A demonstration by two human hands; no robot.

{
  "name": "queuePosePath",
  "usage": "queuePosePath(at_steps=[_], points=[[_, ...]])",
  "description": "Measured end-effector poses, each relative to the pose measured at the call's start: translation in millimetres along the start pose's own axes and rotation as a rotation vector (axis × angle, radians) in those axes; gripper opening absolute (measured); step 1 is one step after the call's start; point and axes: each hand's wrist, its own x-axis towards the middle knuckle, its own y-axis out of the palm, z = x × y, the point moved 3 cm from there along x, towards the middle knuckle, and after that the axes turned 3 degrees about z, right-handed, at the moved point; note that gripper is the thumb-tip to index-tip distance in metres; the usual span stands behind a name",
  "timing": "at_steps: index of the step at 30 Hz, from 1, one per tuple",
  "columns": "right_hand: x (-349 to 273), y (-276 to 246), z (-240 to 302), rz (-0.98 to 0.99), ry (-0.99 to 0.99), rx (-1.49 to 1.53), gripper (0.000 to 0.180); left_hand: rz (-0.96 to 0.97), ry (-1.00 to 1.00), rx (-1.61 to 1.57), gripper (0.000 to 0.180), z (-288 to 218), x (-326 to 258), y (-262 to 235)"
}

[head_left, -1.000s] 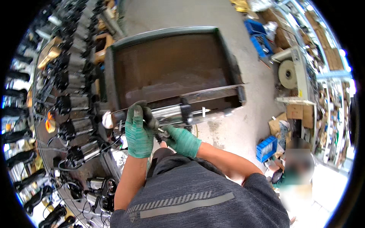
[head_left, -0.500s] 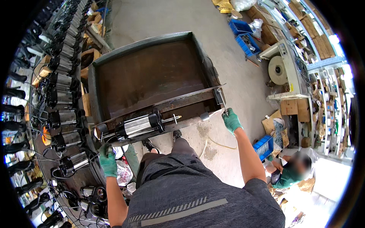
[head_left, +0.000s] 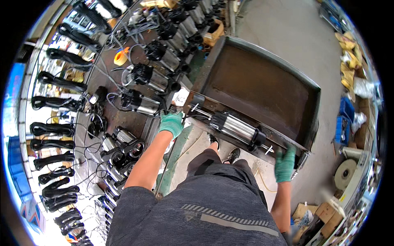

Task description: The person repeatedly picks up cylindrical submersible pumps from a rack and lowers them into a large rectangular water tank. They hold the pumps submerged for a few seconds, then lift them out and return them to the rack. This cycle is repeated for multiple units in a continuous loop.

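Silver-black cylindrical motor (head_left: pixel 236 128) looks mid-setup along near side of brown metal tray (head_left: pixel 258 82), my green-gloved left hand (head_left: pixel 171 123) and right hand (head_left: pixel 285 165) flanking, grips unclear; next likely needs steadying.

Beside the tray (head_left: pixel 262 90), the right hand (head_left: pixel 285 166) is blurred (quite smeared); left of the tray, the left hand (head_left: pixel 171 124) has an indistinct grip.

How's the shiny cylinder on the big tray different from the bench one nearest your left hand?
The tray cylinder has a metal rod at each end; the bench cylinder has a grey cable looping beside it. The tray cylinder looks longer than the bench cylinder. Both are silver and black.
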Motion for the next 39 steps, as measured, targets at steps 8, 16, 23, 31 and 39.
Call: queuePosePath(at_steps=[8, 16, 23, 31, 39], points=[[61, 62, 111, 0.457, -0.195, -0.38, 0.025, 0.419, 0.03, -0.183, 0.035, 27, -81, -108], [115, 7, 99, 0.524, 0.035, -0.119, 0.012, -0.017, 0.117, -0.184, 0.028, 66, -124, -267], [154, -75, 87, 0.312, 0.011, -0.328, 0.009, -0.271, 0.521, -0.234, 0.022, -13, -13, -262], [223, -1, 37, 0.445, 0.144, -0.721, 0.023, -0.14, 0.586, -0.203, 0.019, -90, 150, -128], [245, 67, -18, 0.404, 0.153, -0.658, 0.032, -0.135, 0.337, -0.487, 0.034, -102, 188, -59]])
